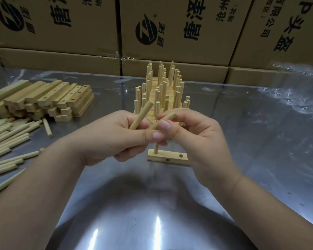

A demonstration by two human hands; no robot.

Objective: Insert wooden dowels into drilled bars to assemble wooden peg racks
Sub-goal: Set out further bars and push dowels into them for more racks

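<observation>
On the shiny metal tabletop (224, 123), just in front of you, lies one short pale wooden bar with drilled holes (170, 158). One thin upright dowel (156, 150) stands in its left hole; the hole on top at the right end and one on the near face are unfilled.

Your left hand (116, 139) is closed around a pale round wooden dowel (141, 115), which tilts up and to the right out of the fist. Your right hand (195, 134) pinches a second dowel of the same kind (165, 120) between thumb and fingers, its free end pointing up-right. The two hands touch at the fingertips, directly above the bar, and they hide the upper part of the standing dowel.

Behind the hands: a cluster of finished peg racks (163, 91), bars packed side by side with many dowels standing upright. Your hands cover its near edge.

Far left: a stack of loose drilled wooden bars (43, 98), lying flat, holes facing up. Below that, a spread of loose dowels (9, 138) along the table's left edge, lying flat.

Back wall: brown cardboard boxes (170, 29) with black printed characters and a round logo, stacked in a row, contents not visible. Crumpled clear plastic film (296, 87) lies on the table at far right.
</observation>
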